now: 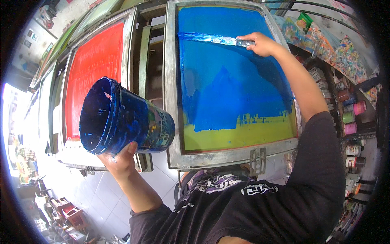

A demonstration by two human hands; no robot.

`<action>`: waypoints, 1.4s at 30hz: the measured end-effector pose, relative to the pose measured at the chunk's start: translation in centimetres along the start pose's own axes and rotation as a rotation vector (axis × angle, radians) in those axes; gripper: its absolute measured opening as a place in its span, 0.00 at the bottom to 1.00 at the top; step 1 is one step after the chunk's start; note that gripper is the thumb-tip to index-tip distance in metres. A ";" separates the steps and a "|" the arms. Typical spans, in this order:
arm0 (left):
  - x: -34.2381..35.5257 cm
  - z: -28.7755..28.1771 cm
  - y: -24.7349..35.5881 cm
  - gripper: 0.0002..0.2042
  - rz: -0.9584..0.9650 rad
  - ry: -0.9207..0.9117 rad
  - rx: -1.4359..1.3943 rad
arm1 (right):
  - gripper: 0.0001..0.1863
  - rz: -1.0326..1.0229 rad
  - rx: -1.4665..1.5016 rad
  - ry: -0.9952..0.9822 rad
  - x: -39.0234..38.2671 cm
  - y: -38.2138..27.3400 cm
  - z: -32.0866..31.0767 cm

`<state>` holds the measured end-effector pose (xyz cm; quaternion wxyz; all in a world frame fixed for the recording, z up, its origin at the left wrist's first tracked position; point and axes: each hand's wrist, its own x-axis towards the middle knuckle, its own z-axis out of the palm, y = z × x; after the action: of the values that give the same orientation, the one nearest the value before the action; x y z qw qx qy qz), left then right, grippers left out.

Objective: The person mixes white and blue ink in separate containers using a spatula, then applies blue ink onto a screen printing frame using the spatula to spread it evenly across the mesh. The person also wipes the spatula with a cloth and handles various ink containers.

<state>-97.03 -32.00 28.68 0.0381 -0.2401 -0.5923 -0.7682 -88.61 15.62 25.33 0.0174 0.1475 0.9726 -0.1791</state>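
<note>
Blue ink coats most of the metal-framed screen, with an olive strip showing along its near edge, and the right hand is wrapped round the handle of a spatula whose smeared blade reaches across the far part of the ink. The left hand grips a blue-stained bucket from below, thumb pressed to its side and the other fingers hidden; the bucket is tipped with its mouth to the left, covering part of a red screen from view.

Glossy, smeared plastic bucket, dull scuffed metal frame, smooth wet-looking blue ink, matt cloth shirt.
</note>
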 end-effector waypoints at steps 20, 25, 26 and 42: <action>-1.5 -0.5 1.2 0.41 -0.049 -0.002 0.053 | 0.27 -0.142 0.015 -0.022 -5.6 0.0 2.3; -1.9 -0.3 1.7 0.41 -0.053 -0.045 -0.021 | 0.28 -0.188 -0.017 -0.041 -7.6 -0.5 2.6; -2.0 -0.5 1.6 0.41 -0.042 -0.051 -0.009 | 0.28 -0.209 -0.009 -0.045 -8.1 -0.7 2.6; -3.1 -1.1 2.3 0.43 -0.126 0.035 0.021 | 0.28 -0.164 0.094 -0.204 -16.4 -4.7 2.7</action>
<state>-93.85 -34.41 29.28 0.0028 -0.1884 -0.6133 -0.7670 -74.40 5.86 25.83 0.0944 0.0493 0.9650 -0.2395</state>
